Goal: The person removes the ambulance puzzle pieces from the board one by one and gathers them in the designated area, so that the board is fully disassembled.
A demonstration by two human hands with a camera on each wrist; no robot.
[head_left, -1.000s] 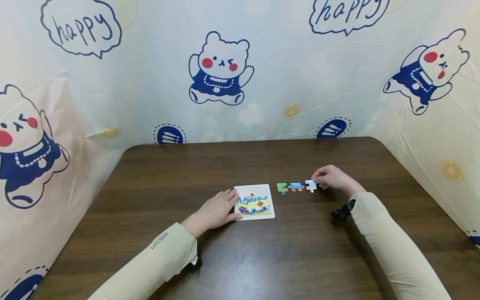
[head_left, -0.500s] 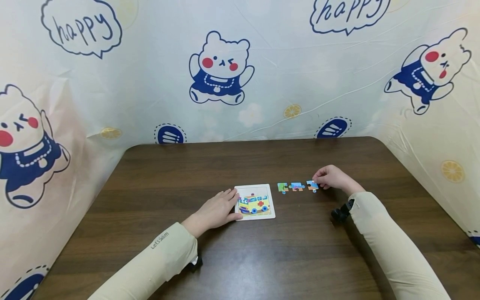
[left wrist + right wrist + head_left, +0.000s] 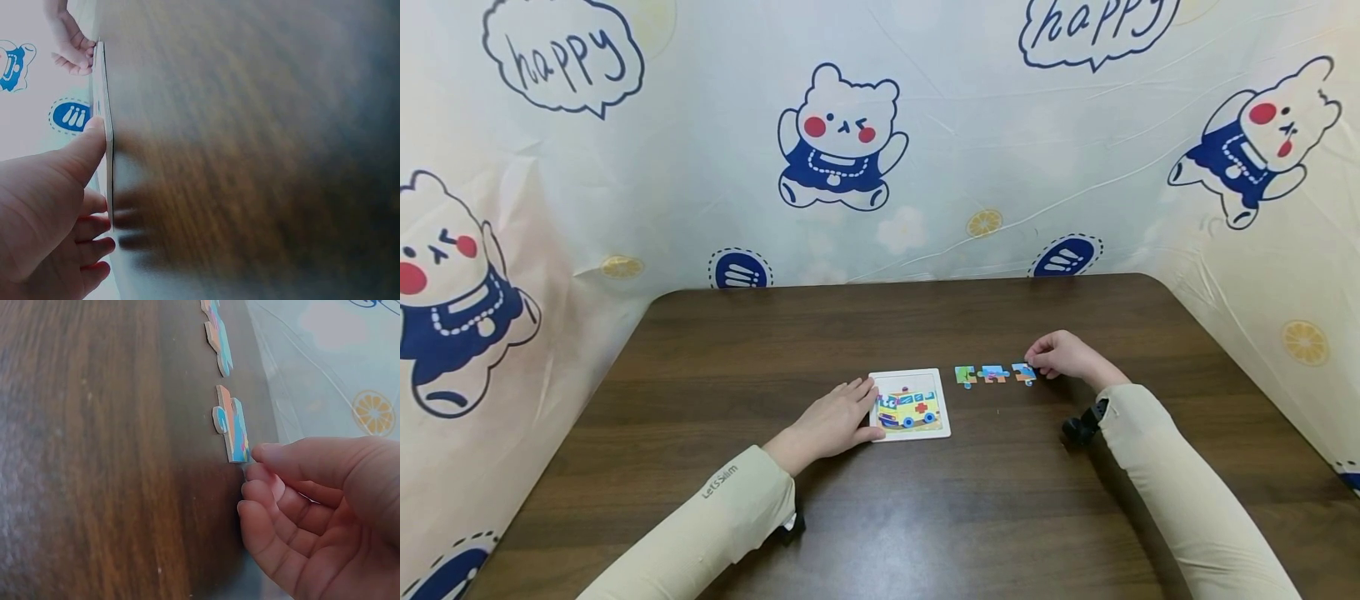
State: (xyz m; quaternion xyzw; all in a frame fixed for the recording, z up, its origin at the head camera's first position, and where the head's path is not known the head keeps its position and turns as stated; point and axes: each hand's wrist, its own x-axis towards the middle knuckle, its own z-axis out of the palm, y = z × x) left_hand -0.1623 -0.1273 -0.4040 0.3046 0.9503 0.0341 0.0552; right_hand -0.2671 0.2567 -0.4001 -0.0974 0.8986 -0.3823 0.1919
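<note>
A white-framed jigsaw puzzle [image 3: 946,408] with a yellow ambulance picture lies on the table. My left hand [image 3: 831,418] rests at its left side, fingers fairly straight, the thumb at the near corner; in the left wrist view the thumb [image 3: 84,153] touches the frame's edge. To the right of the frame, three loose puzzle pieces form a row: a green one [image 3: 965,376], a blue and pink one [image 3: 993,374] and a blue and orange one [image 3: 1022,373]. My right hand [image 3: 1063,354] pinches the far right corner of that last piece [image 3: 237,434] between thumb and forefinger.
The brown wooden table [image 3: 880,517] reaches back to a printed cloth [image 3: 925,167] with bears and lettering. A black wrist camera [image 3: 1082,427] sits below the right sleeve.
The blue and orange piece has shifted slightly right under my right hand, and its face looks darker than a second ago. My left hand and the frame have stayed put.
</note>
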